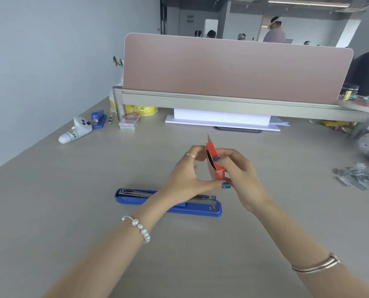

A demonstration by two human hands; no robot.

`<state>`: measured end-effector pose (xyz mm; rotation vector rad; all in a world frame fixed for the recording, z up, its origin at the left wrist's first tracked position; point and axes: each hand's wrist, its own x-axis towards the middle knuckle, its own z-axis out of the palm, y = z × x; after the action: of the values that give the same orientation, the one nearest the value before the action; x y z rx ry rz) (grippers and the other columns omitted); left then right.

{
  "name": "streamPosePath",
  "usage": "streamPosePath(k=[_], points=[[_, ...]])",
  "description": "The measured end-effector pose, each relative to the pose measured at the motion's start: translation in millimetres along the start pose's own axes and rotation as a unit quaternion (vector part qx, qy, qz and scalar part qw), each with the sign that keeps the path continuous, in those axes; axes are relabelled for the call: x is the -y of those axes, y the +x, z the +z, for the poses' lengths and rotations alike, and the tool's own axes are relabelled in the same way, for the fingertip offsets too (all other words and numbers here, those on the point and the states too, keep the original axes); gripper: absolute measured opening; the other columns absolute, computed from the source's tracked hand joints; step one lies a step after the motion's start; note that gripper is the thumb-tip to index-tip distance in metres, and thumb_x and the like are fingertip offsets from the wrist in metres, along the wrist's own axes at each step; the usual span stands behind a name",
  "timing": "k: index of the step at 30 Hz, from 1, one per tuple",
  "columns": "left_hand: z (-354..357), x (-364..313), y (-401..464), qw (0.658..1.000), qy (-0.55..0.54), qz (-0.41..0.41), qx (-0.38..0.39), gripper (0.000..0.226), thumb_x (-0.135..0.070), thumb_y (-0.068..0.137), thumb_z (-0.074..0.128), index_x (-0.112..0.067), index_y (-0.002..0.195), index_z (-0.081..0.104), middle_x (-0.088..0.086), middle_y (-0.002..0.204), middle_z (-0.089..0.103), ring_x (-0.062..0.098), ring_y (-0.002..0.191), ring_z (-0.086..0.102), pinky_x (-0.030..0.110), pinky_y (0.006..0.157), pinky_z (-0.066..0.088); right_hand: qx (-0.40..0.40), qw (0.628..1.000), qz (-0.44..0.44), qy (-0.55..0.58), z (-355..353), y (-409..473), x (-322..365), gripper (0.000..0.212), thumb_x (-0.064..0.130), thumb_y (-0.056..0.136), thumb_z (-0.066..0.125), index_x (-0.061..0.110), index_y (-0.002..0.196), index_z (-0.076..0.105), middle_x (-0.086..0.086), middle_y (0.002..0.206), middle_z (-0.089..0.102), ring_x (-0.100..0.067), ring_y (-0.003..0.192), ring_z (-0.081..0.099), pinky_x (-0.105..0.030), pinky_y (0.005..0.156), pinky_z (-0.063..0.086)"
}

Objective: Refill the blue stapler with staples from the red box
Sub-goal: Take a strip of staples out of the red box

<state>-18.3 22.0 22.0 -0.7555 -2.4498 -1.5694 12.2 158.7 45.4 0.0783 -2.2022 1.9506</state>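
The blue stapler [134,196] lies flat on the grey desk, swung fully open, its metal staple channel facing up; my left wrist crosses over its middle. Above it, both hands hold the small red box [213,160] upright with its end flap open and a dark opening showing. My right hand [241,179] grips the box from the right, thumb and fingers on its sides. My left hand [188,177] touches the box from the left, its thumb under the bottom edge. No staples are visible inside the box.
Loose staple strips [357,175] are piled at the right edge. At the back left are a second small blue stapler [98,118], a white toy [76,131] and a stack of small boxes [130,121]. A pink divider [233,67] and white paper stack [222,120] close off the far side.
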Motion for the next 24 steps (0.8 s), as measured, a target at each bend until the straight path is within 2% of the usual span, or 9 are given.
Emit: streamPosePath(k=[3, 6, 8, 11, 13, 16, 19, 22, 24], points=[[13.6, 3.7, -10.7, 0.998, -0.008, 0.003, -0.062, 0.063, -0.038, 0.055, 0.083, -0.029, 0.108, 0.050, -0.011, 0.110, 0.061, 0.001, 0.107, 0.053, 0.023, 0.092, 0.043, 0.007, 1.000, -0.014, -0.008, 3.3, -10.8, -10.6, 0.018, 0.019, 0.079, 0.056, 0.021, 0.094, 0.065, 0.010, 0.088, 0.067, 0.000, 0.076, 0.060, -0.023, 0.064, 0.046], [16.7, 8.8, -18.2, 0.996, 0.046, 0.028, -0.071, 0.064, -0.039, 0.054, 0.081, -0.029, 0.110, 0.050, -0.013, 0.111, 0.058, 0.000, 0.103, 0.053, 0.017, 0.086, 0.043, -0.012, 0.993, -0.052, -0.102, 1.1, -16.0, -18.9, 0.023, 0.027, 0.070, 0.062, 0.029, 0.092, 0.065, 0.009, 0.095, 0.068, -0.006, 0.093, 0.061, -0.034, 0.079, 0.051], [15.2, 10.7, -19.6, 0.992, 0.082, 0.040, -0.088, 0.065, -0.039, 0.055, 0.081, -0.028, 0.110, 0.050, -0.012, 0.109, 0.057, 0.000, 0.097, 0.052, 0.009, 0.079, 0.042, -0.041, 0.982, -0.096, -0.156, -2.9, -17.3, -19.1, 0.026, 0.023, 0.067, 0.070, 0.027, 0.093, 0.066, 0.005, 0.088, 0.069, -0.009, 0.084, 0.062, -0.036, 0.073, 0.056], [12.9, 12.8, -19.9, 0.986, 0.124, 0.049, -0.101, 0.067, -0.038, 0.055, 0.082, -0.024, 0.114, 0.051, -0.010, 0.109, 0.056, -0.001, 0.092, 0.049, 0.004, 0.071, 0.038, -0.042, 0.966, -0.167, -0.193, -4.6, -21.0, -20.1, 0.036, 0.008, 0.070, 0.071, 0.022, 0.103, 0.063, 0.005, 0.076, 0.070, -0.007, 0.072, 0.065, -0.026, 0.065, 0.057], [12.0, 14.7, -19.5, 0.987, 0.112, 0.055, -0.099, 0.068, -0.037, 0.056, 0.082, -0.023, 0.114, 0.050, -0.009, 0.110, 0.055, 0.004, 0.097, 0.056, 0.010, 0.076, 0.044, -0.029, 0.954, -0.207, -0.215, -6.2, -23.1, -19.4, 0.044, 0.003, 0.074, 0.067, 0.024, 0.112, 0.058, 0.008, 0.074, 0.071, -0.004, 0.070, 0.066, -0.015, 0.066, 0.054], [11.6, 17.6, -19.2, 0.991, 0.076, 0.058, -0.095, 0.066, -0.036, 0.056, 0.083, -0.026, 0.112, 0.050, -0.009, 0.109, 0.054, 0.004, 0.100, 0.057, 0.030, 0.084, 0.053, -0.009, 0.947, -0.226, -0.227, -12.8, -21.6, -18.3, 0.050, -0.003, 0.078, 0.059, 0.027, 0.117, 0.052, 0.007, 0.068, 0.071, -0.009, 0.061, 0.064, -0.012, 0.063, 0.050], [11.2, 17.4, -20.6, 0.991, 0.058, 0.065, -0.098, 0.065, -0.033, 0.057, 0.083, -0.025, 0.113, 0.050, -0.007, 0.110, 0.055, 0.005, 0.102, 0.057, 0.032, 0.087, 0.053, 0.021, 0.946, -0.239, -0.219, -14.1, -21.5, -19.1, 0.041, -0.002, 0.080, 0.053, 0.027, 0.109, 0.057, 0.004, 0.076, 0.070, -0.005, 0.064, 0.064, -0.012, 0.061, 0.049], [10.4, 18.9, -21.3, 0.990, 0.043, 0.081, -0.107, 0.065, -0.031, 0.059, 0.083, -0.022, 0.114, 0.051, -0.004, 0.112, 0.054, 0.008, 0.105, 0.055, 0.031, 0.089, 0.052, 0.037, 0.931, -0.266, -0.245, -14.9, -21.0, -22.9, 0.030, 0.002, 0.081, 0.045, 0.016, 0.099, 0.065, -0.004, 0.083, 0.066, 0.000, 0.068, 0.060, -0.012, 0.063, 0.048], [10.0, 20.4, -20.7, 0.989, 0.039, 0.087, -0.113, 0.065, -0.030, 0.059, 0.084, -0.020, 0.115, 0.050, -0.002, 0.112, 0.054, 0.010, 0.105, 0.055, 0.031, 0.089, 0.052, 0.042, 0.924, -0.271, -0.268, -16.4, -20.4, -23.7, 0.029, 0.010, 0.083, 0.039, 0.014, 0.095, 0.066, -0.004, 0.089, 0.067, -0.003, 0.072, 0.060, -0.016, 0.063, 0.048]])
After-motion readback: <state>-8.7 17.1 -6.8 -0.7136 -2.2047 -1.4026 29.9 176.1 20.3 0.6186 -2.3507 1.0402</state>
